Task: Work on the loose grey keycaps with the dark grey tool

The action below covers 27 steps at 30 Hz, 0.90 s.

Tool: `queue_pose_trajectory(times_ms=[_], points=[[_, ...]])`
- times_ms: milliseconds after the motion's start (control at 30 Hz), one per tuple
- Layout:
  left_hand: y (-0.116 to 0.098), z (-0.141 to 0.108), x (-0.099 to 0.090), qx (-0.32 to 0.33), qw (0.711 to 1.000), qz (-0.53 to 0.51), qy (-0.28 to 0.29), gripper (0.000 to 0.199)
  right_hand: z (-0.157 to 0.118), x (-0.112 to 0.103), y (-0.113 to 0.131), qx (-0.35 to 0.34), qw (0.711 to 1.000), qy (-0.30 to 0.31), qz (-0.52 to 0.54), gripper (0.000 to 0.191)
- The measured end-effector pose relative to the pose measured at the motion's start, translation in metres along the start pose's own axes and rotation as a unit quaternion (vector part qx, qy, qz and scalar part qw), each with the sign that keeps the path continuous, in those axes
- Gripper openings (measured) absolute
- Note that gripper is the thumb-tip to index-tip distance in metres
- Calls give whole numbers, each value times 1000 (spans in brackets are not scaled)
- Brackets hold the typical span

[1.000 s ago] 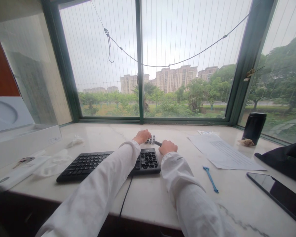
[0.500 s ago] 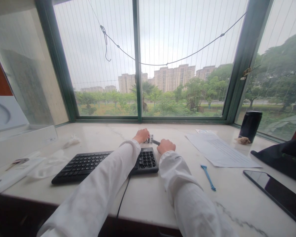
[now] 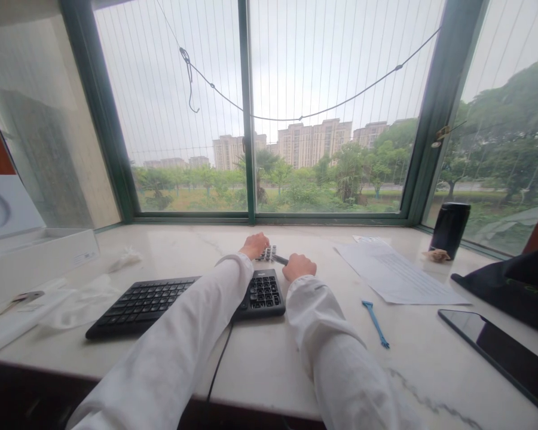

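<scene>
Left of the black keyboard (image 3: pixel 183 298) crumpled white wrapping (image 3: pixel 78 301) lies on the marble surface (image 3: pixel 269 364). Just behind the keyboard's number pad, the left hand (image 3: pixel 253 245) rests curled against a cluster of loose keycaps (image 3: pixel 267 254). The right hand (image 3: pixel 299 266) is closed around a dark tool (image 3: pixel 281 260) touching them. Further right of the keyboard lies a blue puller (image 3: pixel 375 323)

Bare surface (image 3: pixel 192 248) lies open behind the keyboard (image 3: pixel 161 298); to the right, the paper sheet (image 3: pixel 394 272), blue tool (image 3: pixel 375 323) and phone (image 3: pixel 497 346) crowd the way.
</scene>
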<state>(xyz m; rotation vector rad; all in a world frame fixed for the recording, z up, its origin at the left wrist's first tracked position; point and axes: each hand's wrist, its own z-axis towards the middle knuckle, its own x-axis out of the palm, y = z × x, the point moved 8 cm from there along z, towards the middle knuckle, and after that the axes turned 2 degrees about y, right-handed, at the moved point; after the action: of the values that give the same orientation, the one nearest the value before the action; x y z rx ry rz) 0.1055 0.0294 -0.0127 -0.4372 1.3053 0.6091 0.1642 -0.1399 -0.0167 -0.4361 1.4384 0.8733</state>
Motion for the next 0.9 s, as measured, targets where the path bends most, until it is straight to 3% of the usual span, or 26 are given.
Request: queue_pose_trajectory(times_ms=[900], points=[[0, 17, 6, -11, 1000, 15, -12, 27, -4, -3, 4, -9, 1000, 1, 0, 25]])
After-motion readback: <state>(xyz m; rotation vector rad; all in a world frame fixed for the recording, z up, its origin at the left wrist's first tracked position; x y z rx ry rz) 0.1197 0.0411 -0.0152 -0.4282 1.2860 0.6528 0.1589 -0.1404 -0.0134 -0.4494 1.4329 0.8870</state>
